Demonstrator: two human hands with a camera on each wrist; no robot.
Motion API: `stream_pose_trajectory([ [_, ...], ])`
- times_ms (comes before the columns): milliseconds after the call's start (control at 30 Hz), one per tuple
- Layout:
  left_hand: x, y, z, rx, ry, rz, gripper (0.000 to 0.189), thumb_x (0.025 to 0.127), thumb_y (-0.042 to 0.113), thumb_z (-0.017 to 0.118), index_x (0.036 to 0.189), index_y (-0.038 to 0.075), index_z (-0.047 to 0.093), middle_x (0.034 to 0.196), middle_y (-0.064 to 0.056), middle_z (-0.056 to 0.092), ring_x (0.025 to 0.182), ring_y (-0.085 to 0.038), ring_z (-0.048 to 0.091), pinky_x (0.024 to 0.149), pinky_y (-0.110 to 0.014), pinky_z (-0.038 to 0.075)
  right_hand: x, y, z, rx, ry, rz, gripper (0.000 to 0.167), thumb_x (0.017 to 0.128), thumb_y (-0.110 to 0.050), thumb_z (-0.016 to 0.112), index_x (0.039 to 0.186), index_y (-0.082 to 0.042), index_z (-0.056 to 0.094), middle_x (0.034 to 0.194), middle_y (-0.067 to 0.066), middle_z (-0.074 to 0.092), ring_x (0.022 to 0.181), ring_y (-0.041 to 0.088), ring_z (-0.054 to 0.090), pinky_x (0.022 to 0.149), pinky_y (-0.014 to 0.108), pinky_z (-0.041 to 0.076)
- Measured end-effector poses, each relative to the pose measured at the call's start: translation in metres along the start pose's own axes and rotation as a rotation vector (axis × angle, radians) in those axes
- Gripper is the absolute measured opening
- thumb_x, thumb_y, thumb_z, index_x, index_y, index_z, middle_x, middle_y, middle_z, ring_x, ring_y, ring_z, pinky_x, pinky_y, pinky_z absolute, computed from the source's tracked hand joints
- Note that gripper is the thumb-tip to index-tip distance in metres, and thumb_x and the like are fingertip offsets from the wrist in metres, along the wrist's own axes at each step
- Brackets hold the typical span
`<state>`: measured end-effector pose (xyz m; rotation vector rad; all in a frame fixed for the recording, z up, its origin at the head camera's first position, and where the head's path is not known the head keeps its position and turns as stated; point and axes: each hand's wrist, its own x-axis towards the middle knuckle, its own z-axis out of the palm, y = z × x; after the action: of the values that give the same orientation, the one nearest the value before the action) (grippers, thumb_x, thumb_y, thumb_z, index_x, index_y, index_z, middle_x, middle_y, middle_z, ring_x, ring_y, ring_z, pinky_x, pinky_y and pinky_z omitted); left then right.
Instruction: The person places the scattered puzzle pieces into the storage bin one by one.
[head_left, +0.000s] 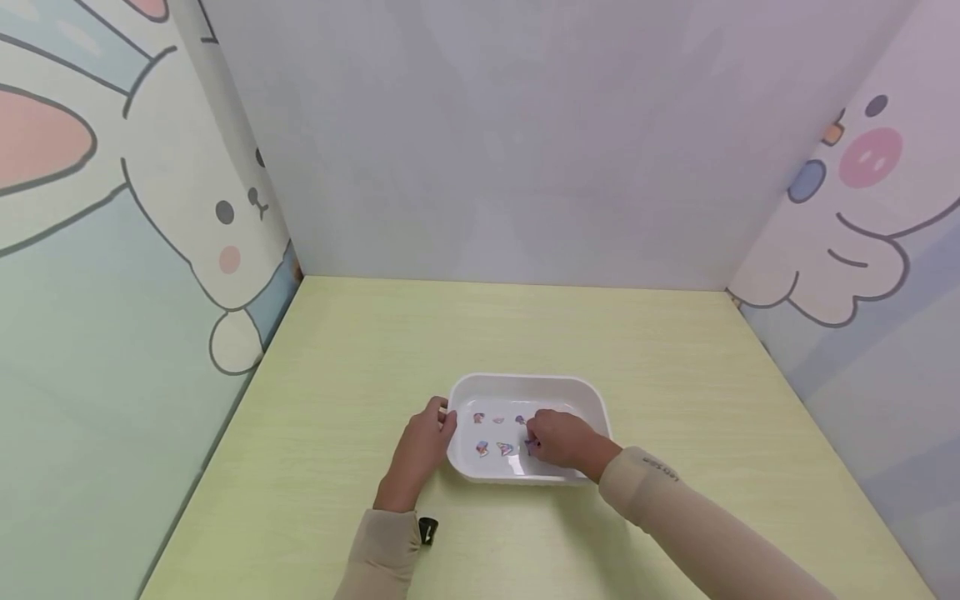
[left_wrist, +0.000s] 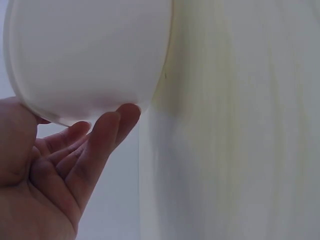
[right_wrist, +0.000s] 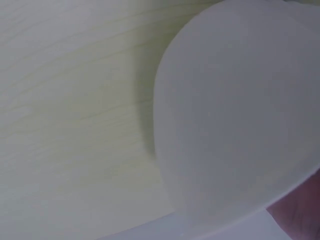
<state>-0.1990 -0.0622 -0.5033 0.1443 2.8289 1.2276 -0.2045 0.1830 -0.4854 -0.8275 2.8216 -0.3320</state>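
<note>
A white rectangular tray (head_left: 525,388) with rounded corners sits on the table. Small flat colourful stickers (head_left: 505,449) lie in rows on its floor. My left hand (head_left: 424,442) grips the tray's left end, thumb at the rim and fingers against the outer wall (left_wrist: 90,65), as the left wrist view shows. Inside the tray, my right hand (head_left: 562,437) has curled fingers low over the floor, pinching at a small purple sticker (head_left: 531,448). Its fingertips mostly hide that sticker. The right wrist view shows chiefly the tray's outer side (right_wrist: 230,115).
The pale yellow wood-grain table (head_left: 420,325) reaches back to a plain grey wall (head_left: 510,167). Cartoon-printed side walls (head_left: 150,250) enclose it on the left and right. A small black object (head_left: 427,531) is at the left sleeve cuff.
</note>
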Motion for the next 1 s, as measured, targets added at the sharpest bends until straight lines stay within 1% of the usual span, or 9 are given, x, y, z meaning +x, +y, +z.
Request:
stream_pose_trajectory([
  [100, 0.0001, 0.0002, -0.0003, -0.002, -0.005, -0.003, 0.029, 0.101, 0.019, 0.053, 0.122, 0.0, 0.054, 0.099, -0.011, 0.067, 0.078, -0.019, 0.063, 0.068, -0.037, 0.05, 0.0, 0.0004, 0.0003, 0.005, 0.002, 0.003, 0.018, 0.079, -0.003, 0.068, 0.068, -0.012, 0.056, 0.067, -0.004, 0.043, 0.06, 0.013, 0.04, 0.055, 0.03, 0.038],
  [333, -0.0005, 0.0009, -0.0013, 0.003, -0.005, -0.01, 0.029, 0.101, 0.02, 0.053, 0.122, 0.0, 0.054, 0.099, -0.011, 0.067, 0.078, -0.019, 0.063, 0.068, -0.037, 0.05, 0.0008, 0.0025, 0.0011, 0.023, -0.015, 0.01, 0.019, 0.08, -0.002, 0.068, 0.069, -0.012, 0.056, 0.067, -0.004, 0.044, 0.063, 0.013, 0.04, 0.059, 0.029, 0.038],
  [567, -0.0004, 0.0017, -0.0019, -0.002, 0.0, -0.015, 0.029, 0.1, 0.02, 0.053, 0.121, 0.0, 0.055, 0.098, -0.011, 0.067, 0.079, -0.019, 0.063, 0.069, -0.038, 0.05, -0.0002, 0.002, -0.0002, 0.044, -0.015, 0.012, 0.015, 0.078, -0.002, 0.068, 0.071, -0.01, 0.058, 0.067, -0.003, 0.044, 0.063, 0.013, 0.04, 0.059, 0.029, 0.038],
  [700, 0.0002, 0.0013, -0.0025, -0.011, -0.002, -0.029, 0.03, 0.101, 0.022, 0.053, 0.122, 0.002, 0.055, 0.099, -0.011, 0.067, 0.08, -0.019, 0.063, 0.07, -0.038, 0.05, -0.0009, 0.001, -0.0012, 0.042, -0.011, 0.019, 0.014, 0.079, -0.003, 0.069, 0.072, -0.009, 0.059, 0.068, -0.004, 0.044, 0.063, 0.013, 0.04, 0.059, 0.029, 0.038],
  [867, 0.0004, 0.0001, -0.0038, -0.01, -0.008, -0.039, 0.031, 0.101, 0.023, 0.053, 0.124, 0.002, 0.055, 0.101, -0.012, 0.067, 0.083, -0.02, 0.064, 0.073, -0.04, 0.05, -0.002, 0.002, -0.0027, 0.057, -0.006, 0.076, 0.01, 0.083, -0.013, 0.073, 0.08, -0.013, 0.063, 0.074, -0.005, 0.048, 0.066, 0.013, 0.044, 0.063, 0.031, 0.04],
  [933, 0.0005, -0.0003, -0.0044, -0.003, -0.01, -0.037, 0.032, 0.101, 0.024, 0.052, 0.124, 0.002, 0.054, 0.102, -0.012, 0.067, 0.085, -0.021, 0.064, 0.073, -0.041, 0.05, -0.0034, 0.0033, -0.0043, 0.075, 0.016, 0.101, 0.011, 0.083, -0.019, 0.075, 0.086, -0.013, 0.066, 0.081, -0.006, 0.051, 0.069, 0.014, 0.048, 0.068, 0.034, 0.043],
  [1000, 0.0002, -0.0003, -0.0055, 0.0, -0.01, -0.036, 0.032, 0.101, 0.024, 0.052, 0.125, 0.002, 0.054, 0.103, -0.013, 0.067, 0.086, -0.023, 0.064, 0.074, -0.041, 0.05, -0.0052, 0.006, -0.0051, 0.075, 0.06, 0.106, 0.016, 0.083, -0.021, 0.077, 0.092, -0.012, 0.068, 0.088, -0.004, 0.055, 0.073, 0.016, 0.052, 0.073, 0.036, 0.046],
])
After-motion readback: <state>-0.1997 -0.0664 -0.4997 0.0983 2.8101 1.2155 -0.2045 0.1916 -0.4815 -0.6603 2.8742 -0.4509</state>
